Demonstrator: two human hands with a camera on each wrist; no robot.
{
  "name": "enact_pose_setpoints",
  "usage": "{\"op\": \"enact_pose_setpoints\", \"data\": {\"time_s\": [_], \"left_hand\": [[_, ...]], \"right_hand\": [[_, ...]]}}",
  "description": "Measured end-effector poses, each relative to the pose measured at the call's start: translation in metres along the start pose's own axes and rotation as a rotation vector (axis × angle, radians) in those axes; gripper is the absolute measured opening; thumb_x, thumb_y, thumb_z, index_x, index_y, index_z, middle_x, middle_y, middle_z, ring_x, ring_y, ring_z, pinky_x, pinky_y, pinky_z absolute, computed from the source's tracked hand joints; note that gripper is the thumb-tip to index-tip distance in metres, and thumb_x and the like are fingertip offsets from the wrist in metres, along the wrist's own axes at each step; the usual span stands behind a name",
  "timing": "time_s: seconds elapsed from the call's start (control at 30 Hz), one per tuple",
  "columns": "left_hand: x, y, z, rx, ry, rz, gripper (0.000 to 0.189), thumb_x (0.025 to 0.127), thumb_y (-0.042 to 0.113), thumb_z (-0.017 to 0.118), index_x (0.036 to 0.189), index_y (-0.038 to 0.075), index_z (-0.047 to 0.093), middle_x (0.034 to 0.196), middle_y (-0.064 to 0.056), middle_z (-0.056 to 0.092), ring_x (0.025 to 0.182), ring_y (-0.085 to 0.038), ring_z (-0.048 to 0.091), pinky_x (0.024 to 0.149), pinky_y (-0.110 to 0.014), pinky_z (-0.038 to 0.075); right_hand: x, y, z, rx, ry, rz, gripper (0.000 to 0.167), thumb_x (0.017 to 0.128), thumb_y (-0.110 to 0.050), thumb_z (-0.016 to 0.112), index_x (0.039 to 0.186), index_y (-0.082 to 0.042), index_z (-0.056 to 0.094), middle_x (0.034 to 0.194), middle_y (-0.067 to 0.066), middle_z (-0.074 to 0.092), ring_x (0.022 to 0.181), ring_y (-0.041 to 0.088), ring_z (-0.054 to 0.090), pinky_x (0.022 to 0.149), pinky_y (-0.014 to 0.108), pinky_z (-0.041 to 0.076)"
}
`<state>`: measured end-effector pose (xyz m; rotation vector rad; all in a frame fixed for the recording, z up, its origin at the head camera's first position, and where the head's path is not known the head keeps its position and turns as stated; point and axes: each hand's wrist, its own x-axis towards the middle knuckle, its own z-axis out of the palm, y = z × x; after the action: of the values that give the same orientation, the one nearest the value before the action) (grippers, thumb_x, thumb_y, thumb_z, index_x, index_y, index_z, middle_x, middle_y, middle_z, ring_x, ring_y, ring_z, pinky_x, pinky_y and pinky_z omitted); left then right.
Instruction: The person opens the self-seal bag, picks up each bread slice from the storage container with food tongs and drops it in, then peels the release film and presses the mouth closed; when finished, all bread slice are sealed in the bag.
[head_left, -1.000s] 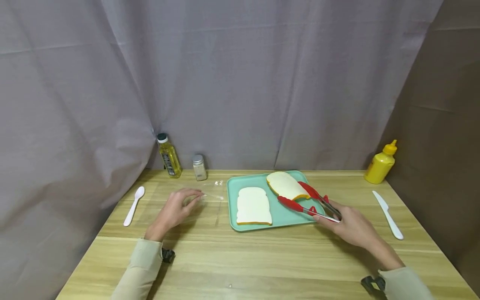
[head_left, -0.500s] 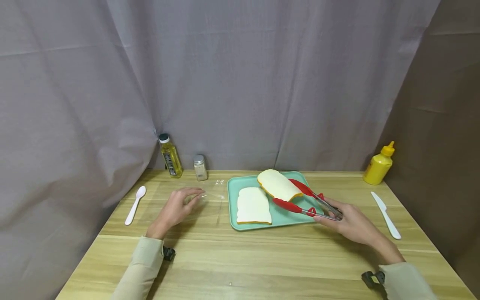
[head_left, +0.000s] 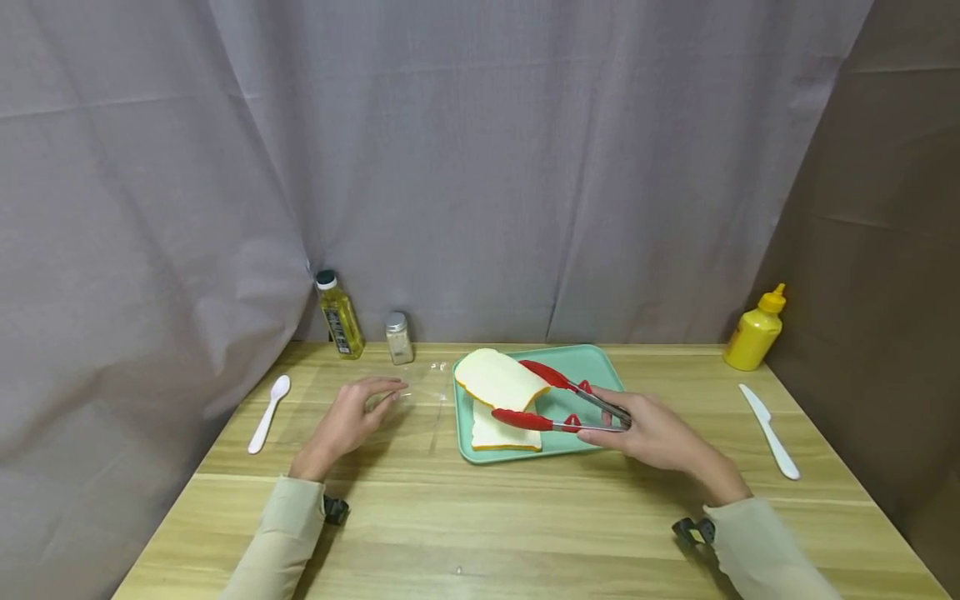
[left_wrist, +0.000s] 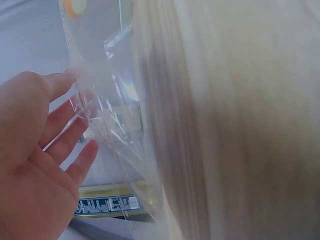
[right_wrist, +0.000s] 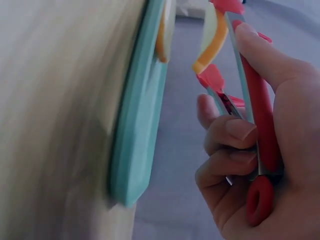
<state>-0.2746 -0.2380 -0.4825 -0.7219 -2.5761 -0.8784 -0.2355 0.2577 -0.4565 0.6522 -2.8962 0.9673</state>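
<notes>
White bread slice held up in tongs over the tray

The white, brown-crusted, soft-looking bread slice (head_left: 493, 377) hangs bowed in a pair of red-tipped metal tongs (head_left: 547, 373), above the left part of a pale green rectangular tray (head_left: 577, 363). The right hand (head_left: 651, 429) grips the tongs, squeezed partway, so that the 2 tips press the slice from the far and near sides. A 2nd white bread slice (head_left: 498, 437) lies beneath, flat on the tray.

Left of the tray, the left hand (head_left: 351, 419) appears to pinch the edge of a clear thin plastic bag (left_wrist: 119, 75), with thumb and fingertips close together; how wide its mouth stands, I cannot tell.

The step in hand looks like carrying the slice leftward over the tray; the next move seems to call for steady tong pressure and a level slice, the bag's edge kept lifted
</notes>
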Motion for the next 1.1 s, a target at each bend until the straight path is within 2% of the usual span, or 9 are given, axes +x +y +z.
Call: {"op": "enact_pose_setpoints", "data": {"time_s": [0.23, 0.57, 0.83, 1.1], "left_hand": [[-0.001, -0.001, 0.000, 0.001, 0.014, 0.002, 0.028, 0.100, 0.005, 0.076, 0.127, 0.010, 0.079, 0.135, -0.014, 0.076, 0.129, -0.038, 0.072, 0.115, -0.056, 0.055], [-0.001, -0.001, -0.001, -0.019, 0.015, 0.005, 0.027, 0.101, 0.004, 0.074, 0.128, 0.007, 0.078, 0.135, -0.019, 0.075, 0.128, -0.041, 0.071, 0.115, -0.059, 0.054], [0.000, -0.001, -0.001, -0.024, 0.020, 0.020, 0.026, 0.101, 0.005, 0.076, 0.126, 0.008, 0.079, 0.134, -0.016, 0.077, 0.127, -0.039, 0.072, 0.114, -0.058, 0.055], [0.001, 0.000, -0.002, -0.049, 0.029, 0.038, 0.024, 0.101, 0.008, 0.077, 0.125, 0.010, 0.080, 0.132, -0.016, 0.077, 0.126, -0.037, 0.073, 0.113, -0.057, 0.056]], "right_hand": [[0.017, -0.021, 0.008, -0.072, -0.047, -0.060, 0.093, 0.086, -0.071, 0.081, 0.158, -0.017, 0.058, 0.077, -0.011, 0.052, 0.063, 0.003, 0.041, 0.053, 0.022, 0.035], [0.036, -0.048, 0.018, -0.175, -0.095, -0.143, 0.086, 0.091, -0.071, 0.076, 0.154, -0.014, 0.061, 0.074, -0.012, 0.048, 0.064, 0.002, 0.037, 0.053, 0.021, 0.030], [0.042, -0.052, 0.024, -0.163, -0.124, -0.132, 0.080, 0.094, -0.069, 0.073, 0.154, -0.017, 0.061, 0.074, -0.010, 0.040, 0.067, 0.005, 0.036, 0.054, 0.024, 0.025], [0.045, -0.052, 0.028, -0.181, -0.123, -0.147, 0.076, 0.095, -0.068, 0.073, 0.154, -0.022, 0.062, 0.076, -0.010, 0.053, 0.068, 0.005, 0.040, 0.055, 0.023, 0.029]]}}
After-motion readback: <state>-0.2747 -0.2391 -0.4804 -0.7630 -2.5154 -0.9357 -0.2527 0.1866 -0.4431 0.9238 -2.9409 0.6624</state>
